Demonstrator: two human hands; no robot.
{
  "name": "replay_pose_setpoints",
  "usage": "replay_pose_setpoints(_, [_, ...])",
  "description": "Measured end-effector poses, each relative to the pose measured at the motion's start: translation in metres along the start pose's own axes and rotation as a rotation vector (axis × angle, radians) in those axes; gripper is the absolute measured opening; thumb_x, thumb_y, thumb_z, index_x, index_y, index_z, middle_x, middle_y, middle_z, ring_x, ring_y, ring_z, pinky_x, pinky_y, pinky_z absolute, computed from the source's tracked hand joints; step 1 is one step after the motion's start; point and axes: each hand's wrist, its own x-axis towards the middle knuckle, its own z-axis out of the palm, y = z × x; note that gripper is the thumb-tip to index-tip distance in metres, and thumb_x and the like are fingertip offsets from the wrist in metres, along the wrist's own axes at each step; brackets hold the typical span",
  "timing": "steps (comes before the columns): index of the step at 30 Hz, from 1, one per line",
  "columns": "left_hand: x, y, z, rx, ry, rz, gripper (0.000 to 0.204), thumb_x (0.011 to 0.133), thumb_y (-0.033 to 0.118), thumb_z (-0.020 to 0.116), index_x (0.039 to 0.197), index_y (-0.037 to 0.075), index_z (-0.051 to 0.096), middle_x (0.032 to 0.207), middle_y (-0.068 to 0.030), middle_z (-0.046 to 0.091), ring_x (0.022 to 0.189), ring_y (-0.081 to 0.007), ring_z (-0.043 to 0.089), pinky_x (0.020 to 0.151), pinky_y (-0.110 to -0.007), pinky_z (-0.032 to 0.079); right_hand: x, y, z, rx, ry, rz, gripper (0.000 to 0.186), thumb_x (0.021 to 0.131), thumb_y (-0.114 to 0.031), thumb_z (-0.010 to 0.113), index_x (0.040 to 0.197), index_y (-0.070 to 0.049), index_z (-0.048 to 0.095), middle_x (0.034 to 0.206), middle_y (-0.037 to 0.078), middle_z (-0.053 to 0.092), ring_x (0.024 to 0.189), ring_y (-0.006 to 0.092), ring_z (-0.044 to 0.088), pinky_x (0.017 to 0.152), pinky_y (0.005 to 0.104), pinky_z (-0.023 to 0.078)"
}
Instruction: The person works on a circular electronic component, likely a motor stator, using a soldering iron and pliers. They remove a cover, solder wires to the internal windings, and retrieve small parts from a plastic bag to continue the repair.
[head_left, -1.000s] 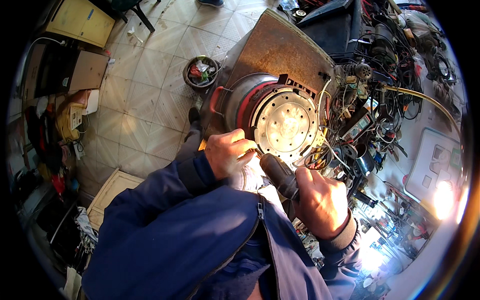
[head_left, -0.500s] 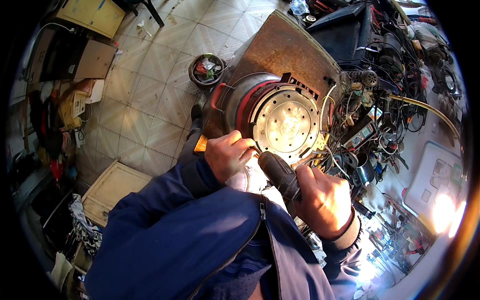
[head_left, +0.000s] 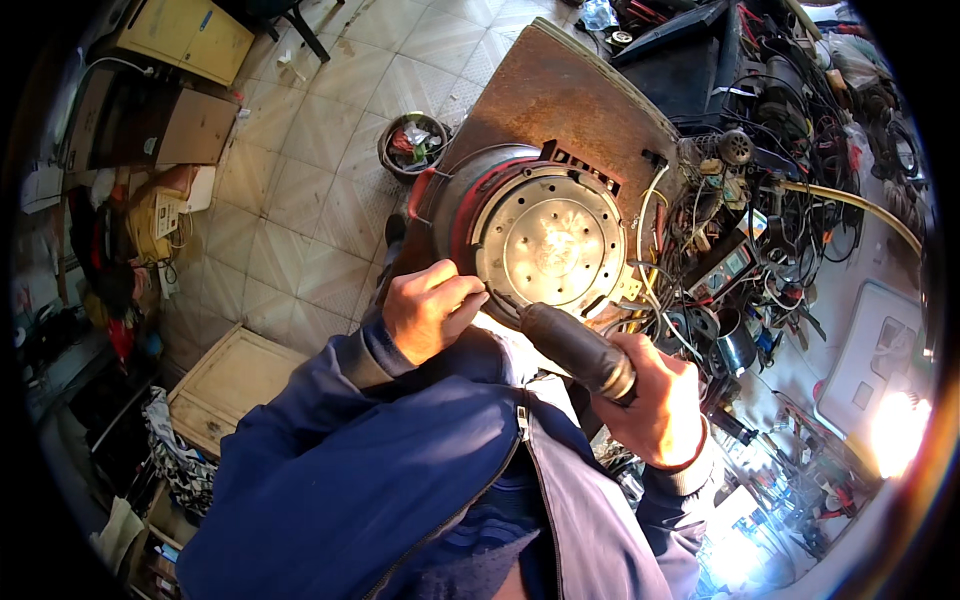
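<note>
A round metal plate (head_left: pixel 556 240) with small holes around its rim forms the upturned face of a drum-like appliance with a red rim and a red side handle (head_left: pixel 419 195). My right hand (head_left: pixel 655 400) is closed around the back of a dark cordless screwdriver (head_left: pixel 578 350). The tool's nose points at the plate's near edge. Left of that nose, my left hand (head_left: pixel 432 312) is closed in a pinch beside the plate's lower left edge. Whatever its fingertips hold is too small to make out.
The appliance rests on a rusty brown board (head_left: pixel 560 85). To the right lie tangled wires, a digital meter (head_left: pixel 735 262) and a metal cup (head_left: pixel 738 345). A waste bin (head_left: pixel 413 143) stands on the tiled floor at the far left of the board. A bright lamp (head_left: pixel 900 432) shines at right.
The appliance with its plate has shifted slightly left in view. My left hand has also moved a little left, and the screwdriver's body lies at a flatter slant.
</note>
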Motion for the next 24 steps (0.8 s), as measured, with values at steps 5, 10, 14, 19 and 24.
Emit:
replay_pose_setpoints(5, [-0.001, -0.002, 0.005, 0.030, 0.015, 0.049, 0.018, 0.077, 0.004, 0.086, 0.090, 0.007, 0.073, 0.071, -0.0054, 0.057, 0.053, -0.0199, 0.056, 0.050, -0.034, 0.045, -0.043, 0.057, 0.009, 0.475, 0.231, 0.233, 0.037, 0.078, -0.009, 0.083, 0.108, 0.003, 0.066, 0.086, 0.010, 0.075, 0.072, 0.0155, 0.071, 0.069, 0.0322, 0.058])
replay_pose_setpoints(10, [-0.003, 0.004, 0.007, -0.069, 0.011, -0.116, 0.018, 0.076, -0.003, 0.083, 0.088, 0.005, 0.073, 0.063, -0.0015, 0.048, 0.053, -0.0131, 0.048, 0.051, -0.030, 0.039, -0.067, 0.103, 0.034, 0.759, 0.594, 0.464, 0.036, 0.080, -0.006, 0.083, 0.110, 0.003, 0.066, 0.088, 0.009, 0.073, 0.069, 0.0109, 0.064, 0.062, 0.0272, 0.053])
replay_pose_setpoints(14, [-0.010, -0.005, 0.008, -0.194, 0.011, -0.284, 0.012, 0.081, -0.003, 0.080, 0.087, 0.003, 0.072, 0.066, 0.0023, 0.049, 0.057, -0.0086, 0.047, 0.053, -0.027, 0.040, -0.092, 0.140, 0.053, 0.962, 0.693, 0.585, 0.037, 0.086, 0.000, 0.080, 0.118, 0.002, 0.063, 0.087, 0.008, 0.071, 0.063, 0.0113, 0.065, 0.055, 0.0248, 0.052])
replay_pose_setpoints(19, [0.057, 0.015, -0.020, -1.176, 0.014, -0.798, 0.018, 0.101, 0.024, 0.067, 0.101, 0.008, 0.060, 0.078, 0.0035, 0.050, 0.054, -0.0038, 0.037, 0.048, -0.021, 0.033, -0.101, 0.189, 0.093, 1.007, 0.797, 0.636, 0.035, 0.088, 0.002, 0.077, 0.121, 0.002, 0.064, 0.087, 0.007, 0.071, 0.059, 0.0123, 0.064, 0.054, 0.0260, 0.052])
replay_pose_setpoints(24, [0.210, 0.031, 0.020, -0.943, -0.487, -0.737, 0.019, 0.103, 0.026, 0.059, 0.093, 0.012, 0.052, 0.081, 0.0020, 0.053, 0.054, 0.0009, 0.034, 0.046, -0.018, 0.028, -0.110, 0.247, 0.137, 0.527, 0.939, 0.769, 0.032, 0.089, -0.013, 0.081, 0.116, -0.001, 0.069, 0.092, 0.006, 0.074, 0.076, 0.0135, 0.066, 0.071, 0.0317, 0.055])
